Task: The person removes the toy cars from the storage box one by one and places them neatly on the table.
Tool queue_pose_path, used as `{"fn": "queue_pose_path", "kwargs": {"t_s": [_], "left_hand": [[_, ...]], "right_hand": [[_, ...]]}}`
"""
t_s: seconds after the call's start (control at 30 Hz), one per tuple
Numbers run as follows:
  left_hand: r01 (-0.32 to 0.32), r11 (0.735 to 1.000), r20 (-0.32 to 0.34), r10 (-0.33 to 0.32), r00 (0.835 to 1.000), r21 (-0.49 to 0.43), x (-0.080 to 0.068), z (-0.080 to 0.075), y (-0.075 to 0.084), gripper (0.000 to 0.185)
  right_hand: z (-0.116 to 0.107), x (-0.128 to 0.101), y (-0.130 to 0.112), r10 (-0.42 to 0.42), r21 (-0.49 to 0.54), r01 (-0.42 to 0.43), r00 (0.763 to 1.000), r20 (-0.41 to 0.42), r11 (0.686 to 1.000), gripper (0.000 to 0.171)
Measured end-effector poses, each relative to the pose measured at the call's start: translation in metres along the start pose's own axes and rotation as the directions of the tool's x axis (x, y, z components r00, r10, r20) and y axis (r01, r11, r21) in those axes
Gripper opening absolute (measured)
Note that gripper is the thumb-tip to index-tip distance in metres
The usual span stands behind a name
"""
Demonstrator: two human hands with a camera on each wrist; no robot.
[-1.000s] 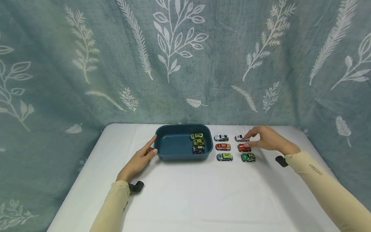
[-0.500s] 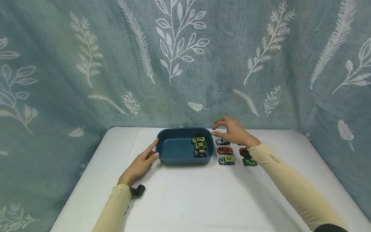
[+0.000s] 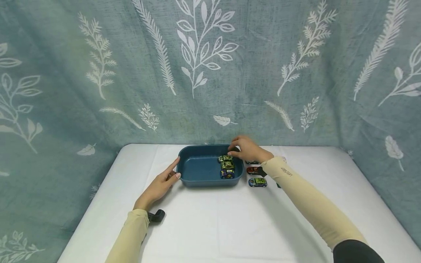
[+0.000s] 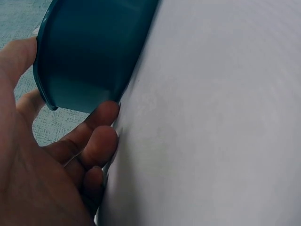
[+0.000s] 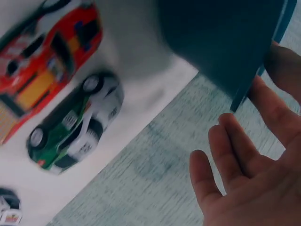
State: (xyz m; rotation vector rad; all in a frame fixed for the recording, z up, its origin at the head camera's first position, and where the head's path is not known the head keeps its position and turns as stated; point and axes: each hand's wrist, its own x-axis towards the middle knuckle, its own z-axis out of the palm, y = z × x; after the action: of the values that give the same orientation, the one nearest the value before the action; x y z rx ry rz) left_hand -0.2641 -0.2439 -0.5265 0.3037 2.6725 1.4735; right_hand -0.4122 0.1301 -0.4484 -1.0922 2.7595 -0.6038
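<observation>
A dark teal tray (image 3: 198,168) stands on the white table. Three toy cars sit in its right end: a yellow-green camouflage car (image 3: 225,158), a yellow-green car (image 3: 227,165) and a purple-blue car (image 3: 227,174). My left hand (image 3: 156,188) touches the tray's left end with extended index finger and thumb. Over the back right rim reaches my right hand (image 3: 249,149), its fingertips right by the camouflage car. In the right wrist view, thumb and index tip are partly hidden behind the tray wall (image 5: 216,42); the other fingers (image 5: 230,150) extend outside it.
Right of the tray are an orange-red car (image 3: 252,170), a blue-and-yellow-green car (image 3: 258,182) and a green-and-white car (image 5: 77,122). More cars lie under the right sleeve (image 3: 302,193), mostly hidden. A leaf-patterned curtain (image 3: 210,109) hangs behind the table.
My right hand has moved left from the white and red cars at the right, across to the tray's back right corner. The left hand has stayed at the tray's left end.
</observation>
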Motion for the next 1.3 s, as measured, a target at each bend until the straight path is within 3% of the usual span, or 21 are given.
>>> {"fn": "queue_pose_path", "kwargs": {"t_s": [0.23, 0.53, 0.93, 1.13, 1.3], "left_hand": [[0.005, 1.0, 0.003, -0.005, 1.0, 0.001, 0.0, 0.0, 0.002, 0.067], [0.005, 1.0, 0.009, -0.005, 1.0, 0.006, 0.001, 0.0, 0.004, 0.067], [0.008, 1.0, 0.009, -0.008, 1.0, 0.004, 0.001, 0.002, 0.0, 0.067], [0.006, 1.0, 0.004, -0.006, 1.0, 0.01, 0.0, -0.001, 0.001, 0.067], [0.006, 1.0, 0.006, -0.006, 1.0, 0.005, 0.0, -0.001, 0.0, 0.067]], "right_hand": [[0.012, 0.007, -0.002, -0.031, -0.016, 0.032, 0.999, 0.027, 0.999, 0.031], [0.015, 0.003, 0.003, -0.007, -0.002, 0.007, 0.998, 0.069, 1.0, 0.028], [0.017, 0.009, -0.006, 0.121, -0.128, -0.102, 0.98, 0.155, 0.987, 0.029], [0.018, 0.011, -0.011, 0.098, -0.224, -0.066, 0.986, 0.136, 0.972, 0.028], [0.021, 0.013, -0.01, 0.053, -0.247, -0.029, 0.995, 0.089, 0.969, 0.024]]}}
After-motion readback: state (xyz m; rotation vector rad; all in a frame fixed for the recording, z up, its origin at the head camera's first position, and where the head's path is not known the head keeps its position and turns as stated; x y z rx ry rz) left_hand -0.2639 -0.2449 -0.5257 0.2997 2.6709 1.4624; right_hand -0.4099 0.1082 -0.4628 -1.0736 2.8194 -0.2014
